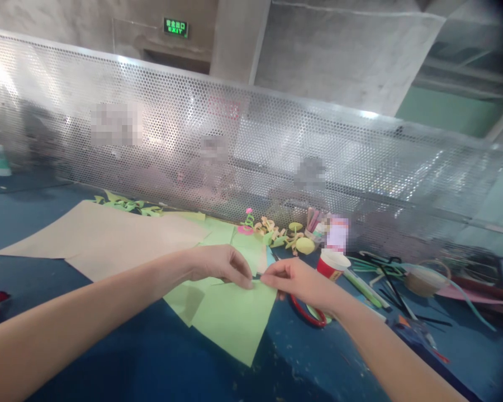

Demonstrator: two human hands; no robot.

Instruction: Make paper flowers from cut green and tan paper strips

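Observation:
A sheet of light green paper hangs over the front of the blue table, tilted, one corner pointing down. My left hand pinches its far edge between thumb and fingers. Close beside it, my right hand pinches the same edge near the right corner. More green paper lies partly under the held sheet. Scissors with red handles rest just below my right hand, their blades mostly hidden by it.
Large beige sheets spread on the left. Behind are green paper cutouts and a red-and-white paper cup. Green markers, loose strips and a tape roll lie right. A perforated metal screen borders the table's back.

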